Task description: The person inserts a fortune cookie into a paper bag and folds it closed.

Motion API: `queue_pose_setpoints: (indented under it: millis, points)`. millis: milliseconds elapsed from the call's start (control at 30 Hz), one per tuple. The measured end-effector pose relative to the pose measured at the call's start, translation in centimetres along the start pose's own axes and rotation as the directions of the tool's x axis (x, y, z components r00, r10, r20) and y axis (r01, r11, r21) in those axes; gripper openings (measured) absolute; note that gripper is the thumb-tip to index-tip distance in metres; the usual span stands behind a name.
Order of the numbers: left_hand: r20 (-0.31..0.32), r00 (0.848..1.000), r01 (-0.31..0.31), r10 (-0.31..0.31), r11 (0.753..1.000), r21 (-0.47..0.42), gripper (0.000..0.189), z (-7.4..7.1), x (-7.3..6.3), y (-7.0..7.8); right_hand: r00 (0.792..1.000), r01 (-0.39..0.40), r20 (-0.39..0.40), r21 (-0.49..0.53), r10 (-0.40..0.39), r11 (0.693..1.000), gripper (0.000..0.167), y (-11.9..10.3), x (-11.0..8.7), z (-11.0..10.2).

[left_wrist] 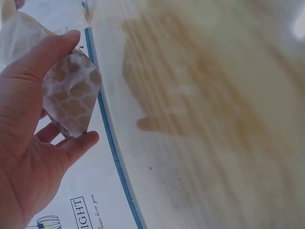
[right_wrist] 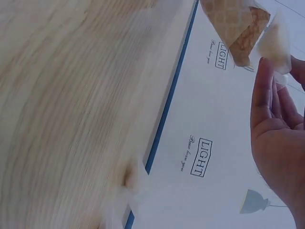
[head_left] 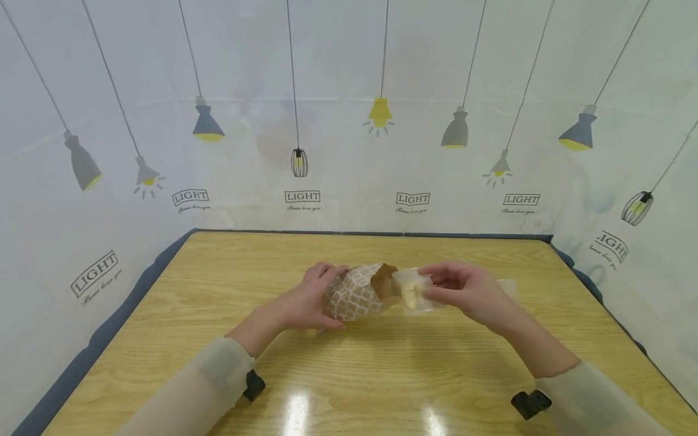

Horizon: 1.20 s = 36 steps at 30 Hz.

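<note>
Wooden table (head_left: 360,369), one; wall (head_left: 338,54) behind, with nine printed lamps (head_left: 380,111). Left hand (head_left: 315,297), arm extended, thumb and fingers spread around one patterned paper bag (head_left: 353,295), gripping it above the tabletop. Right hand (head_left: 466,292), arm angled inward, fingertips pinching one small packet (head_left: 412,290) just beside the bag's open mouth.
</note>
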State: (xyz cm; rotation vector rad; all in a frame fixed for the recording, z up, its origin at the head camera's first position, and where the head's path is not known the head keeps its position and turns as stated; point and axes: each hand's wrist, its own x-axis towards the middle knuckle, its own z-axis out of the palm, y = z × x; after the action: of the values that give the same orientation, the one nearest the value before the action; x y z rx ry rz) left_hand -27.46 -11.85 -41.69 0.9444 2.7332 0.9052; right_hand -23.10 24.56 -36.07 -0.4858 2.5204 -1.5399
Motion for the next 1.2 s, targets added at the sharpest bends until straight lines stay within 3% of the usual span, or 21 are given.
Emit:
queue_pose_setpoints:
  millis: [267, 533, 967, 1200]
  points:
    - [0.013, 1.0, -0.021, 0.021, 1.0, -0.01, 0.115, 0.0, -0.1, 0.4, 1.0, 0.01, 0.027, -0.031, -0.009, 0.999, 0.045, -0.5, 1.4, 0.9]
    - [0.026, 1.0, -0.016, 0.017, 1.0, -0.014, 0.12, 0.3, 0.1, 0.6, 0.999, 0.014, -0.032, -0.124, -0.018, 0.992, 0.04, -0.6, 2.4, 1.7]
    - [0.024, 1.0, 0.008, -0.007, 0.999, -0.035, 0.12, 0.5, 0.3, 1.0, 0.993, 0.098, -0.043, -0.194, -0.108, 0.976, 0.033, -0.7, 2.7, 3.2]
    - [0.018, 1.0, 0.005, -0.004, 0.999, -0.034, 0.118, 0.4, 0.2, 0.9, 0.99, 0.126, -0.037, -0.187, -0.135, 0.974, 0.04, -0.5, 2.3, 3.3]
